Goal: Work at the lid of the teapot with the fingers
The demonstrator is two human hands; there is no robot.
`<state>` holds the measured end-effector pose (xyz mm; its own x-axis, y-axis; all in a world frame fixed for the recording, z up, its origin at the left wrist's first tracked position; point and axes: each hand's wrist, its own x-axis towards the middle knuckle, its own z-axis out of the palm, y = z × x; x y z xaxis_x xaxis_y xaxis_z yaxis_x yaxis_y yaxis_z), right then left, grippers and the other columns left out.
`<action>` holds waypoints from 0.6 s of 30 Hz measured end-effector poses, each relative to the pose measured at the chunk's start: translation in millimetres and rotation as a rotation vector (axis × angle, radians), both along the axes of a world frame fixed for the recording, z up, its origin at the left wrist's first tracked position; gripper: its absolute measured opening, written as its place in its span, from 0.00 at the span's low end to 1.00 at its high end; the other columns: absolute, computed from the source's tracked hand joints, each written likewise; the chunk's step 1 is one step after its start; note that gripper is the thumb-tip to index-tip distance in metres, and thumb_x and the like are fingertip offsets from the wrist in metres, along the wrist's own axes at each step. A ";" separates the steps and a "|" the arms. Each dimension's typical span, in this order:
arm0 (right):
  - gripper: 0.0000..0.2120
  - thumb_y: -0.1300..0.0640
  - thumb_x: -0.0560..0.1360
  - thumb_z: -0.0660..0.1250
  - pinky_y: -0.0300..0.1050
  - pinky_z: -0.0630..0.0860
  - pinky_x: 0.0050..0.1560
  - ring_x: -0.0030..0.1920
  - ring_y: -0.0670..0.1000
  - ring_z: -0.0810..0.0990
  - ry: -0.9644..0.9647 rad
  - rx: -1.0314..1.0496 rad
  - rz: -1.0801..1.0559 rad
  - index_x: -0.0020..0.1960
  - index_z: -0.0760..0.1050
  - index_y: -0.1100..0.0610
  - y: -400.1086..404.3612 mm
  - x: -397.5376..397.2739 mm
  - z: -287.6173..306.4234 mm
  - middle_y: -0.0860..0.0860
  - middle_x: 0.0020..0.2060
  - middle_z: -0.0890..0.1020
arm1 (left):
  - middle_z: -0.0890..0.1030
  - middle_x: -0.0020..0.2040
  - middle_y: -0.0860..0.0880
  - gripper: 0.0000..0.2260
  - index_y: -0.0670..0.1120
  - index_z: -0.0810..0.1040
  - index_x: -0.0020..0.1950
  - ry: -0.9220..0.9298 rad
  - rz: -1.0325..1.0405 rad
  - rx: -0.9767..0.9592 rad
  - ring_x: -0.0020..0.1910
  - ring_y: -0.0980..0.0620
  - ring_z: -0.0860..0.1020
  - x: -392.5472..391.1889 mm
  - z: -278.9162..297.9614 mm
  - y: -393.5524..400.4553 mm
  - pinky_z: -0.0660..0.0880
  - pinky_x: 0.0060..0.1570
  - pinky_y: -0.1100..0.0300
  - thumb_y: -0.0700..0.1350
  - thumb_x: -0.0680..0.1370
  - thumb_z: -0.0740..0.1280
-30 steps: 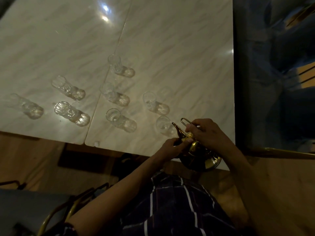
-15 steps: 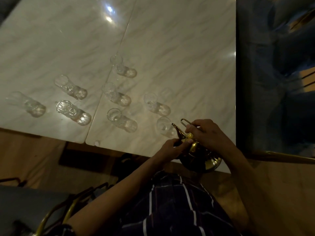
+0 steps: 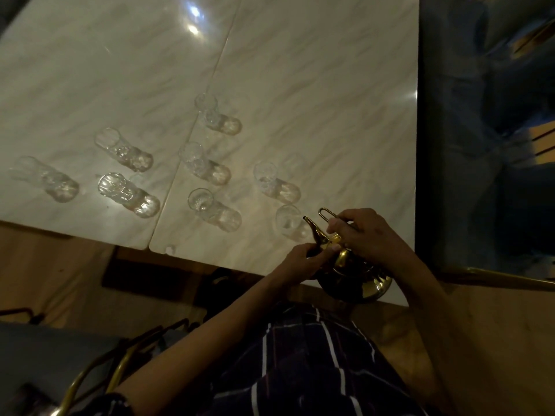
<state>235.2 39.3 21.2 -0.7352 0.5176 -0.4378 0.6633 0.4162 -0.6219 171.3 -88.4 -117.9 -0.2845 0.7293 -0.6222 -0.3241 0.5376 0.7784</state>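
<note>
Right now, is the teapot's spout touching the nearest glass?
Cannot tell. In the head view the gold teapot's spout overlaps the nearest glass, but from above it could be hovering over it.

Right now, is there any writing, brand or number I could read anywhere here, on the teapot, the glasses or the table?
None can be read. The gold teapot, held by the left hand and right hand, shows only plain shiny metal. The clear glasses and the marble table bear no visible label or mark.
</note>
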 end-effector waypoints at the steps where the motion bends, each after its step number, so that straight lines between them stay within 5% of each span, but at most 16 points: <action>1: 0.13 0.51 0.80 0.63 0.51 0.79 0.51 0.45 0.51 0.83 -0.003 0.002 0.003 0.46 0.84 0.54 0.0 -0.1 0.2 0.51 0.42 0.85 | 0.86 0.58 0.43 0.25 0.41 0.82 0.63 -0.002 0.002 -0.002 0.56 0.46 0.85 0.0 0.6 0.0 0.82 0.58 0.50 0.62 0.80 0.67; 9: 0.13 0.50 0.80 0.63 0.54 0.79 0.51 0.45 0.52 0.83 -0.014 0.010 0.006 0.45 0.84 0.54 -1.2 -0.9 -0.4 0.53 0.41 0.85 | 0.86 0.57 0.44 0.31 0.43 0.83 0.61 0.003 -0.001 -0.024 0.55 0.46 0.86 -1.1 -3.4 0.2 0.82 0.60 0.49 0.69 0.74 0.69; 18: 0.13 0.51 0.80 0.63 0.54 0.79 0.52 0.45 0.52 0.83 -0.009 0.011 0.008 0.45 0.84 0.53 -1.8 -0.5 1.1 0.52 0.42 0.85 | 0.85 0.59 0.44 0.26 0.43 0.82 0.64 -0.017 -0.007 -0.018 0.57 0.46 0.85 -1.0 -1.1 0.0 0.82 0.61 0.46 0.63 0.79 0.68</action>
